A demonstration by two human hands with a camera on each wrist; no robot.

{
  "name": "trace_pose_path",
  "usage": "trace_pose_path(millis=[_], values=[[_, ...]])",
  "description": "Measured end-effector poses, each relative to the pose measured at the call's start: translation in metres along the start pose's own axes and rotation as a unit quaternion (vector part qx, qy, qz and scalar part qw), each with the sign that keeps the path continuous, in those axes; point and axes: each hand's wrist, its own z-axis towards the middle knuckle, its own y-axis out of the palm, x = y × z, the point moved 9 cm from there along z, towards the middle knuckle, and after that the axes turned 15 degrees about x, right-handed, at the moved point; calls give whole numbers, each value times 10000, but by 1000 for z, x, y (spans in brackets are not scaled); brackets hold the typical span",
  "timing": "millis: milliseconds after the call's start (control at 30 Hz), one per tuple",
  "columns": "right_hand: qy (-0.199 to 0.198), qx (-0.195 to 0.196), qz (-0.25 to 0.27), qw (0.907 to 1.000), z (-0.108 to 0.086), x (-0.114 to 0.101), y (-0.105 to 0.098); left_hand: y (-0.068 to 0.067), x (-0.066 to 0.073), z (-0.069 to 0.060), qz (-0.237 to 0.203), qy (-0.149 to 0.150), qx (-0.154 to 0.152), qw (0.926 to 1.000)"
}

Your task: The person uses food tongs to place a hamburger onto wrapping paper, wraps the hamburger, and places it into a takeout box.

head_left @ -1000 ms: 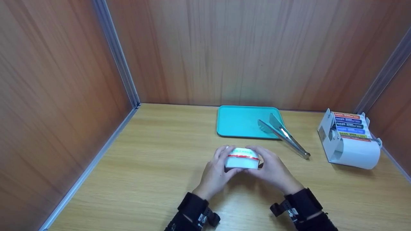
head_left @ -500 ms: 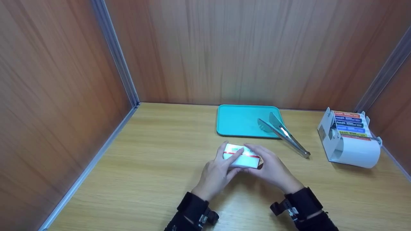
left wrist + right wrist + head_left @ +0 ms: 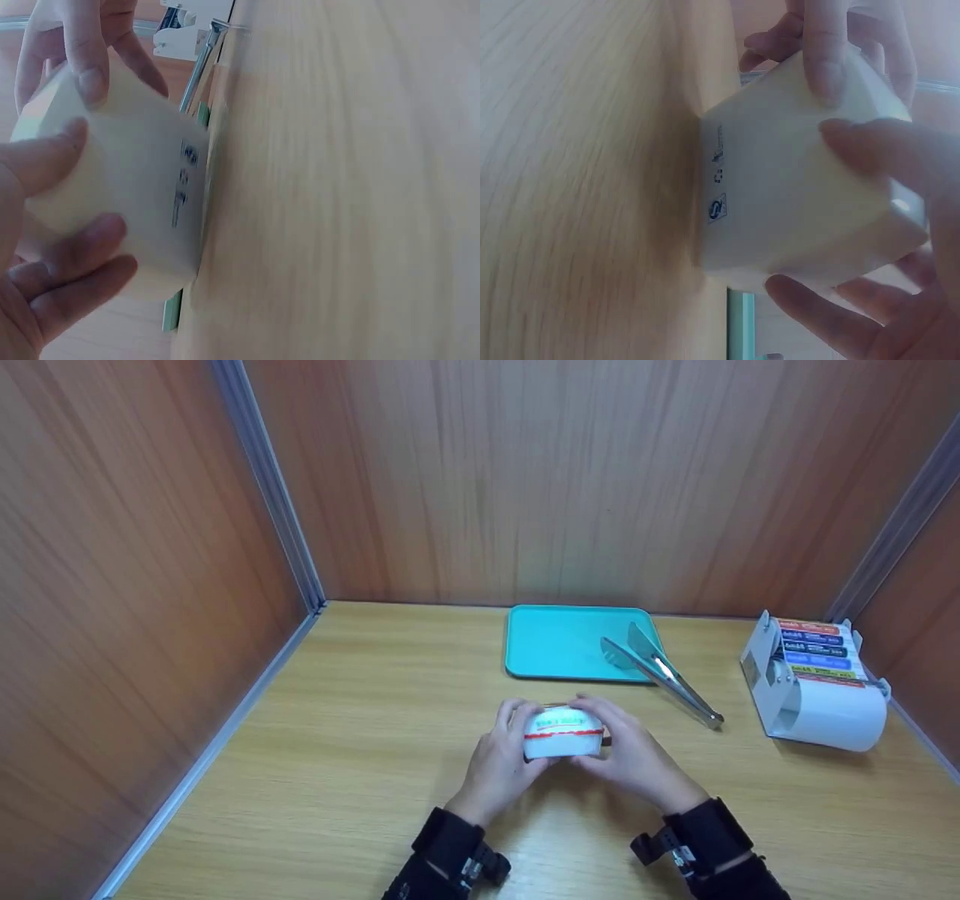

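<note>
A small white paper food box [image 3: 562, 744], with a red stripe and green print across its top, stands on the table before me. My left hand [image 3: 496, 761] grips its left side, thumb at the near face and fingers towards the far edge. On the right, my right hand [image 3: 641, 754] holds it the same way. In the left wrist view the near wall of the box [image 3: 142, 180] carries small dark printing, and both thumbs press on it. The right wrist view shows the box's lower edge [image 3: 703, 195] against the table. Its inside is hidden.
Behind the hands lies a turquoise tray [image 3: 555, 641]. Metal tongs [image 3: 679, 686] rest partly on it, handle end on the table. A white dispenser with coloured labels [image 3: 817, 686] stands at the right. Wooden panels [image 3: 480, 487] wall the table at the back and sides.
Half a second ago my left index finger lay across the box's top; now it is back at the left side. The top looks more bulged than then. Tray, tongs and dispenser have not moved.
</note>
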Motion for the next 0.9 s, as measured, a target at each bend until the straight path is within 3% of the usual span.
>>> trace_pose_path(millis=[200, 367, 667, 900], values=[[1197, -239, 321, 9920, -3, 28, 6, 13, -9, -5, -461, -569, -621, 9954], [1671, -245, 527, 9842, -4, 35, 9, 18, -17, -6, -836, -898, -806, 9892], [2001, -381, 201, 9788, -7, 41, 5, 26, -31, -10, -1416, -1646, -990, 9711], [2107, -539, -21, 9761, -7, 40, 6, 25, -31, -9, -1298, -1550, -912, 9751]])
